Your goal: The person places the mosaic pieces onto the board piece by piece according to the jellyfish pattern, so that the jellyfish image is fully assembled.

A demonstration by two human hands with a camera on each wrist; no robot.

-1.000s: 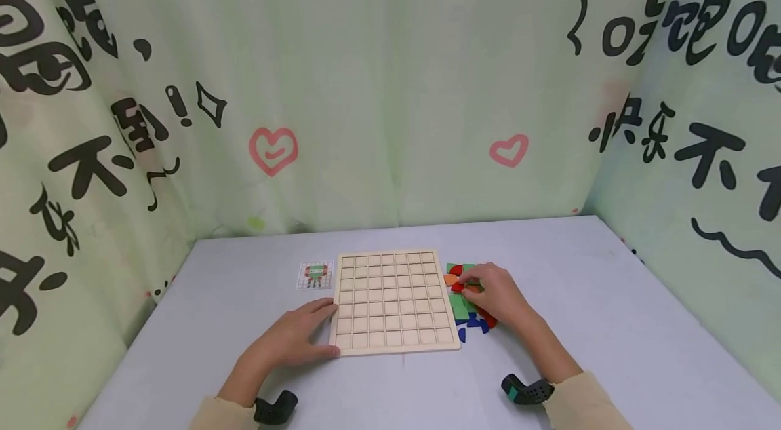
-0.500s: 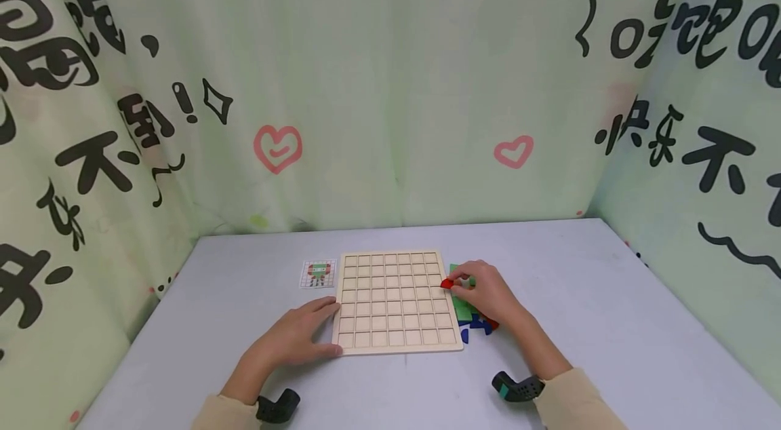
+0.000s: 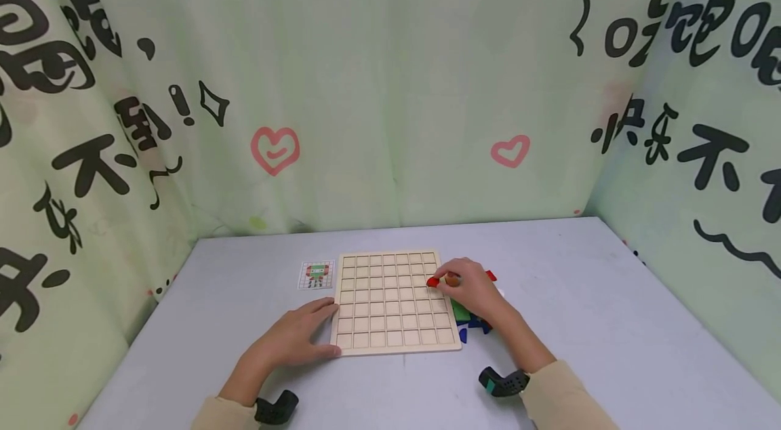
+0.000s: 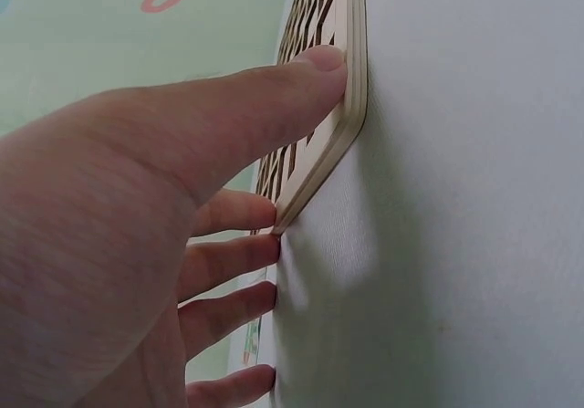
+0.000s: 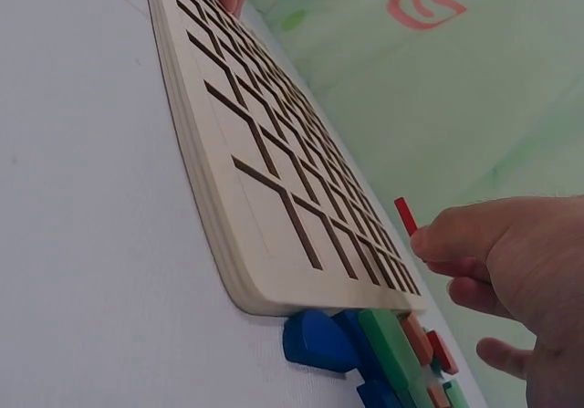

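My right hand [image 3: 471, 286] pinches a small red tile [image 3: 432, 282] between thumb and fingers, above the right part of a square wooden grid board [image 3: 390, 351]. In the right wrist view the red tile [image 5: 405, 214] appears thin and edge-on, clear of the board. My left hand [image 3: 297, 334] steadies the board's near left corner. Its thumb [image 4: 310, 75] lies on the frame there, while its other fingers reach out fairly straight along the left edge. All the visible board cells hold no tile.
Beside the board's right edge lie loose tiles, among them green tiles [image 3: 460, 312] and blue tiles [image 3: 476, 323], partly hidden by my right hand. A picture card [image 3: 316, 275] with a green and red figure lies left of the board. Curtains surround the white table [image 3: 549, 260].
My right hand has picked the red tile out of the loose pieces and carried it left, over the board's right side. My left hand stays at the corner.
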